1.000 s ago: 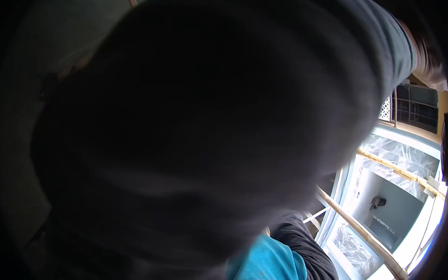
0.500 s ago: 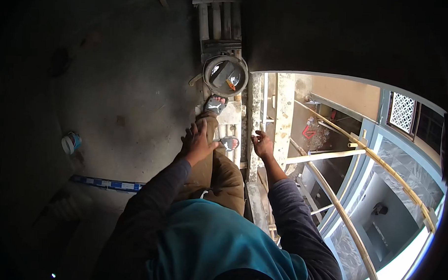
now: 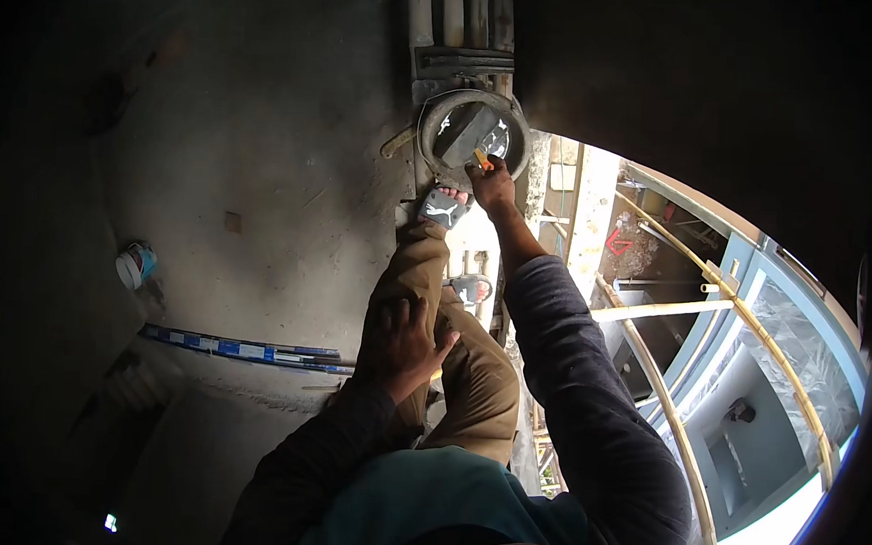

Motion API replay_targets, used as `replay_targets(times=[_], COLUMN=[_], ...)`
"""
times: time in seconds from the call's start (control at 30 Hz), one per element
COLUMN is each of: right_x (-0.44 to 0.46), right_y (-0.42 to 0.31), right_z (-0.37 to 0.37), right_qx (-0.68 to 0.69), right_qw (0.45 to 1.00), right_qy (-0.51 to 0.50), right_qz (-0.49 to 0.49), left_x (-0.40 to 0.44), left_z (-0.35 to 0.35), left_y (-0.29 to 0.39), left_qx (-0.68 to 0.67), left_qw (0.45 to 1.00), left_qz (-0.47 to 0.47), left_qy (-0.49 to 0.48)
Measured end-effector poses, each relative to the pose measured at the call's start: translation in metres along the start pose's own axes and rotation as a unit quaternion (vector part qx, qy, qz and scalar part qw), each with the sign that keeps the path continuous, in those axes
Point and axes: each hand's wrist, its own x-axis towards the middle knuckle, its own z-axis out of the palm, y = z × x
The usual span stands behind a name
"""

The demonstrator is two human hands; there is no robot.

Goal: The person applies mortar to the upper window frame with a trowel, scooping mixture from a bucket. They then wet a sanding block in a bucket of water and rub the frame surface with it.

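Observation:
A round grey mortar-stained basin [image 3: 523, 151] stands on the bamboo planking beyond my feet, with a grey flat piece [image 3: 465, 129] and shiny liquid inside. Over its near rim reaches my right hand [image 3: 494, 185], fingers closed around a small orange-yellow handle [image 3: 483, 160]; the kind of tool it belongs to is unclear. My left hand [image 3: 402, 353] lies on my brown trouser leg [image 3: 407, 271] near the knee, fingers spread, holding nothing. A sandalled foot [image 3: 445, 207] is just below the basin, and the other sandal [image 3: 470, 289] is nearer me.
Bamboo poles [image 3: 464, 14] form the narrow walkway. On the right is a drop with bamboo scaffolding [image 3: 660, 309] and a red object [image 3: 618, 242] far below. Left lie a concrete surface [image 3: 267, 170], a blue-white container [image 3: 136, 265] and a long blue-white strip [image 3: 227, 347].
My right hand has moved forward from beside the ledge into the basin and taken hold of the orange-yellow handle. My left hand has come back and down onto my leg.

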Motion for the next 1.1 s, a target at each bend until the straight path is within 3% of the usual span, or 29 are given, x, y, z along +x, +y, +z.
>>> replay_targets(times=[0.23, 0.27, 0.57, 0.7, 0.77, 0.87, 0.93, 1.1], right_x=[0.066, 0.072, 0.113, 0.134, 0.108, 0.104, 0.090, 0.106], right_y=[-0.004, -0.001, 0.010, 0.061, 0.040, 0.029, 0.003, -0.008], right_z=[0.041, 0.051, 0.078, 0.053, 0.018, 0.013, 0.029, 0.064], right_qx=[-0.045, -0.032, -0.021, 0.109, -0.093, -0.164, -0.225, -0.262], right_qw=[0.997, 0.997, 0.992, 0.991, 0.988, 0.984, 0.973, 0.961], right_qy=[0.021, 0.035, 0.031, 0.022, 0.078, 0.030, 0.023, -0.009], right_qz=[0.060, 0.064, 0.120, 0.079, 0.092, 0.061, 0.047, 0.087], left_x=[0.001, 0.000, 0.003, 0.007, 0.007, 0.008, 0.010, 0.011], left_z=[-0.003, -0.007, -0.017, -0.024, -0.024, -0.022, -0.027, -0.026], left_y=[-0.014, -0.015, -0.023, -0.017, -0.019, -0.017, -0.015, -0.016], left_qx=[-0.042, -0.062, -0.023, -0.045, -0.043, -0.033, -0.020, 0.002], left_qw=[0.986, 0.991, 0.994, 0.991, 0.991, 0.991, 0.995, 0.994], left_qz=[0.115, 0.101, 0.105, 0.117, 0.119, 0.123, 0.100, 0.102], left_qy=[0.109, 0.054, 0.033, 0.053, 0.037, 0.048, 0.005, 0.027])
